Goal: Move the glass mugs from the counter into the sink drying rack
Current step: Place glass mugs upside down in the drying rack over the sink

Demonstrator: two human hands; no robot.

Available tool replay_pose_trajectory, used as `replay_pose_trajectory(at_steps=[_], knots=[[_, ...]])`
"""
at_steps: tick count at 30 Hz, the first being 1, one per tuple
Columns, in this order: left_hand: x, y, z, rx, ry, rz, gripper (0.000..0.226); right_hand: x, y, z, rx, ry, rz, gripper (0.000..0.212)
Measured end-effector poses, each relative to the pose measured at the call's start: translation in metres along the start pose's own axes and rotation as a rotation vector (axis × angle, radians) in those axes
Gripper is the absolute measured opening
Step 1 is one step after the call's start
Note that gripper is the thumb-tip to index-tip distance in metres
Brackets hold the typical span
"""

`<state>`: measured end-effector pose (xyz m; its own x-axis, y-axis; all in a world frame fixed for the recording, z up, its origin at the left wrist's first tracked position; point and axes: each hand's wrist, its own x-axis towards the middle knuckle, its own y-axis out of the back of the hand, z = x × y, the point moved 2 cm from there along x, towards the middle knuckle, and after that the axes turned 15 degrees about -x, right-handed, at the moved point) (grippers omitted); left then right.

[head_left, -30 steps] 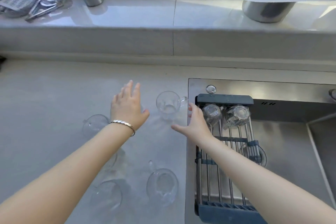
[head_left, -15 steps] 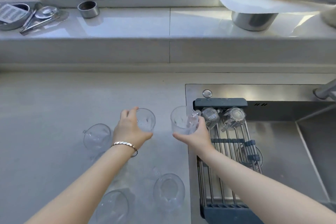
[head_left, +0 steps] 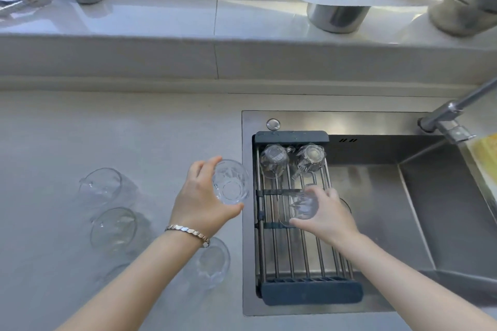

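Now mid-transfer, both hands loaded. Right hand over the drying rack, fingers wrapped round a glass mug held mouth-down just above the bars, behind the two mugs already upended at the far end. Left hand above the bench at the sink edge, fingers clenched on a second mug, tipped sideways, base toward the camera. Three more mugs waiting on the bench, one tucked beneath the left forearm.

Risks, as judged: smooth glass slipping from a one-handed hold; rim landing between bars and tipping; knocking the parked pair while setting down; forearm sweeping the hidden mug off its spot; second mug clipping the steel sink edge on the way across.
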<state>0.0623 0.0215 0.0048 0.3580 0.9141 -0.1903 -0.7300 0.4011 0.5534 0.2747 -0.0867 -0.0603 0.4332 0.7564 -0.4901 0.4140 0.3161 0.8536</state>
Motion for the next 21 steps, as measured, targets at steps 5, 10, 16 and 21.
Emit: replay_pose_trajectory(at_steps=[5,10,16,21], knots=[[-0.013,0.001,0.000,0.018,-0.005,-0.016,0.087,0.030,-0.019,-0.037,-0.352,0.187,0.071,0.069],[-0.018,0.004,-0.004,0.028,0.002,-0.004,0.087,0.046,-0.035,-0.047,-0.321,0.174,0.068,0.071],[-0.016,-0.003,-0.004,0.026,0.022,-0.019,0.087,0.025,-0.041,-0.028,0.287,0.125,0.047,0.074],[-0.013,-0.021,0.008,-0.056,0.034,-0.089,0.088,-0.015,-0.019,-0.014,0.363,0.305,0.018,0.084]])
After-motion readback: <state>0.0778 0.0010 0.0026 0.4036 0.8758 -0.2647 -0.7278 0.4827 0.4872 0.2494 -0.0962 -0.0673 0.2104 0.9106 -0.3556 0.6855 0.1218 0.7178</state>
